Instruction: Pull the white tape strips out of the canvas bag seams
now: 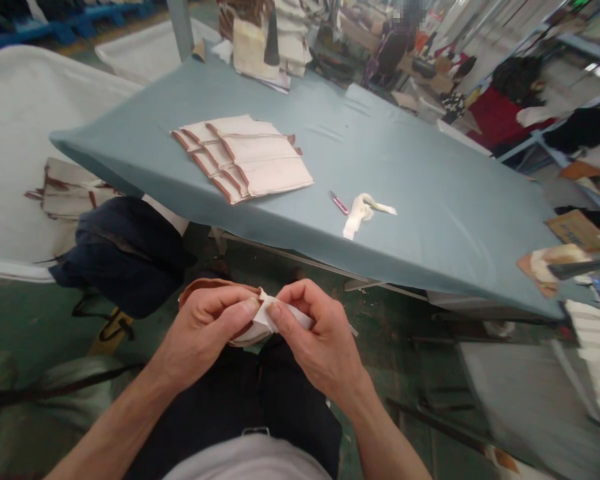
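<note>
Both my hands are low over my lap, gripping one small cream fabric piece with a brown trimmed edge. My left hand pinches its left side between thumb and fingers. My right hand pinches the white end from the right, thumb tip against it. On the blue-grey table ahead lies a fanned stack of cream fabric pieces with brown edging. Closer to the table's near edge are a small pink tool and a loose white fabric strip.
A dark blue bundle sits left of my knees, with more trimmed pieces on a white surface. Fabric stacks stand at the table's far end. A person is at work in the background. Cream pieces lie at right.
</note>
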`<state>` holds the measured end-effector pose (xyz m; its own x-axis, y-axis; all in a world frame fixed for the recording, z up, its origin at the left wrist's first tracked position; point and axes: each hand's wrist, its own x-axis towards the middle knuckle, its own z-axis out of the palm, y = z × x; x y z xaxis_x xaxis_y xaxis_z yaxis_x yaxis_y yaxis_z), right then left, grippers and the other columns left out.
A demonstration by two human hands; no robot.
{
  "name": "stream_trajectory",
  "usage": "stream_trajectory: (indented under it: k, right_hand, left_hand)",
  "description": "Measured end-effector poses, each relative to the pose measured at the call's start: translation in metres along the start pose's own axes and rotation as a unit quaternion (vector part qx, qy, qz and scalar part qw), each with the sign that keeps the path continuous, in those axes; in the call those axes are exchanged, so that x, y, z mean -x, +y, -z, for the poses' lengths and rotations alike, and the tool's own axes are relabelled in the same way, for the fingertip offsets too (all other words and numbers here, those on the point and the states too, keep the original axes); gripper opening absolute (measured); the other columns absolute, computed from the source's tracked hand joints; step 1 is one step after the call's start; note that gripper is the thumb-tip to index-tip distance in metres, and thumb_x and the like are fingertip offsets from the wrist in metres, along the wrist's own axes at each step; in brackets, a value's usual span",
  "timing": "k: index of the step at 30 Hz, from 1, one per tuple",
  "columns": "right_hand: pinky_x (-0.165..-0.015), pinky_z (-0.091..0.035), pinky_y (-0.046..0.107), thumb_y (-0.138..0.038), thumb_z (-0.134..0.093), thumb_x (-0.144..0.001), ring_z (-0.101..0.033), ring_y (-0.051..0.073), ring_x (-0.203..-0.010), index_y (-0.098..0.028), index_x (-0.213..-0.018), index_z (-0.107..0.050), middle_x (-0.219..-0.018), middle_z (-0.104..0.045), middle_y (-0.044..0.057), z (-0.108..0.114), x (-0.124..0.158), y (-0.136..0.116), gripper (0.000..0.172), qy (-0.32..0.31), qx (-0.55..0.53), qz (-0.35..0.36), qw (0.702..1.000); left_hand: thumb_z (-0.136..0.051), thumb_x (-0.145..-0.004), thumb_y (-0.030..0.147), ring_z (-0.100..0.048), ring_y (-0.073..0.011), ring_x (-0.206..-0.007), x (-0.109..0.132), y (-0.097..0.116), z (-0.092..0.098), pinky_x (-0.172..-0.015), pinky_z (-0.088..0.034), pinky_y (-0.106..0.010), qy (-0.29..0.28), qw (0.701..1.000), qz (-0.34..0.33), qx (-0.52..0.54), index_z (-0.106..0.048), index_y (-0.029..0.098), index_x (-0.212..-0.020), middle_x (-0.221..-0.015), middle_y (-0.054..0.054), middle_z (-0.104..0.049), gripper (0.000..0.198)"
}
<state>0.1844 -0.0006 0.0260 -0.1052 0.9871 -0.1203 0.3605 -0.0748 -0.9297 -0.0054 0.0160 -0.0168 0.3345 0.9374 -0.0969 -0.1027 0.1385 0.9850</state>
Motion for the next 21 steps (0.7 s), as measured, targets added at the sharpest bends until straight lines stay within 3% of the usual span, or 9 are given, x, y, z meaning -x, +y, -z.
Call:
stream_trajectory:
  k: [5, 9, 13, 21]
  right_hand:
    - [-0.051, -0.032, 0.024, -0.043, -0.068, -0.097, -0.049, 0.009, -0.053, -0.020, -0.091, -0.066, -0.065, -0.061, -0.006, -0.004, -0.002, 0.002, 0.023, 0.008, 0.022, 0.014, 1.000]
    - [-0.055, -0.036, 0.025, -0.045, -0.068, -0.097, -0.053, 0.010, -0.056, -0.020, -0.091, -0.066, -0.067, -0.064, -0.005, -0.005, -0.007, 0.010, 0.026, -0.006, 0.013, 0.005, 1.000]
    - [-0.054, -0.035, 0.024, -0.048, -0.068, -0.097, -0.050, 0.010, -0.056, -0.020, -0.090, -0.065, -0.066, -0.063, -0.005, -0.008, -0.009, 0.019, 0.029, -0.032, -0.033, -0.019, 0.999]
    - [-0.053, -0.031, 0.024, -0.048, -0.069, -0.096, -0.044, 0.010, -0.055, -0.020, -0.091, -0.064, -0.065, -0.057, -0.006, -0.017, -0.011, 0.028, 0.029, -0.002, -0.089, -0.032, 0.996]
  left_hand:
    - [-0.069, -0.094, 0.039, -0.039, -0.0098, -0.057, -0.001, -0.004, 0.004, -0.050, -0.031, -0.020, 0.016, 1.000, 0.027, 0.004, -0.073, 0.016, -0.072, -0.062, 0.003, -0.050, 0.033]
    - [-0.070, -0.089, 0.042, -0.031, -0.0091, -0.052, -0.005, -0.004, 0.004, -0.047, -0.026, -0.021, 0.029, 0.998, 0.059, 0.013, -0.062, 0.017, -0.060, -0.055, 0.005, -0.039, 0.039]
    - [-0.073, -0.086, 0.044, -0.031, -0.0089, -0.052, -0.007, -0.006, 0.004, -0.046, -0.025, -0.021, 0.030, 0.996, 0.081, 0.024, -0.059, 0.017, -0.059, -0.055, 0.005, -0.040, 0.041]
    - [-0.074, -0.088, 0.051, -0.039, -0.0104, -0.054, -0.008, -0.016, 0.008, -0.049, -0.031, -0.021, 0.049, 0.995, 0.088, 0.009, -0.071, 0.015, -0.069, -0.060, 0.003, -0.049, 0.041]
